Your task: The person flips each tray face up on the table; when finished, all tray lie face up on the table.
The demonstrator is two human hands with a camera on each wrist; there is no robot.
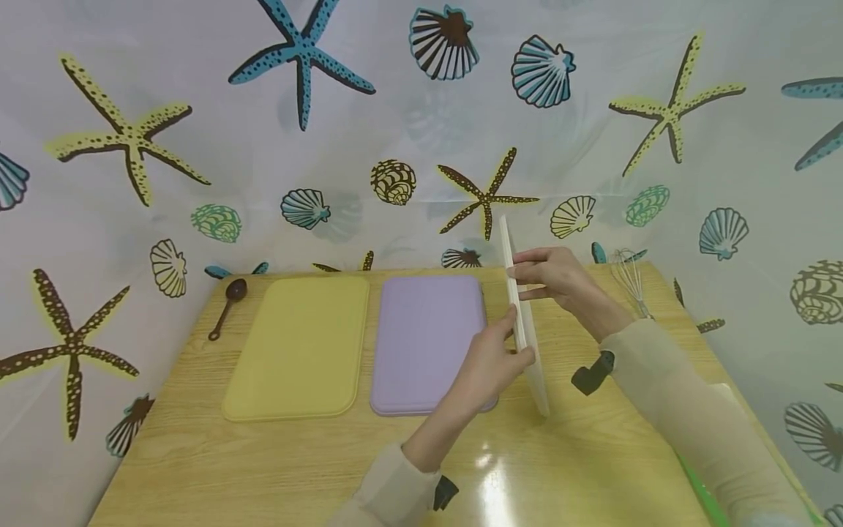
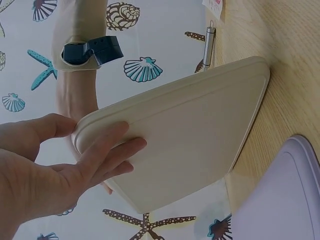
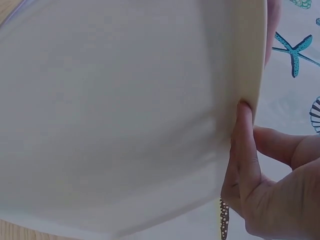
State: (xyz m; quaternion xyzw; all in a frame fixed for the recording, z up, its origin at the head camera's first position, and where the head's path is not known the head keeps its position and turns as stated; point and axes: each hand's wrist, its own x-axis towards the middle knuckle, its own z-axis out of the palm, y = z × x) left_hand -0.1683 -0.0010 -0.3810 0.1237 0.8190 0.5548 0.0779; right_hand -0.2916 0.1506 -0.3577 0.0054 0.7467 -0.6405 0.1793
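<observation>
A white shallow tray (image 1: 537, 388) stands on edge over the right half of the table, almost edge-on in the head view. My left hand (image 1: 490, 359) pinches its near edge, with the thumb at the rim and the fingers spread on the smooth outer face (image 2: 190, 130). My right hand (image 1: 560, 274) holds the same tray farther back along the edge. In the right wrist view, that hand's fingers reach inside the raised rim (image 3: 250, 55) while the thumb sits on the outer side. The tray's lower end is close over the wooden table (image 1: 421, 468).
A purple tray (image 1: 428, 344) lies left of the hands, and a yellow tray (image 1: 299, 348) lies beyond it. A dark spoon (image 1: 235, 291) is at the far left corner, a whisk (image 1: 632, 282) at the far right. Something green (image 1: 706, 492) shows beneath the right sleeve. Patterned cloth (image 1: 369, 146) hangs behind.
</observation>
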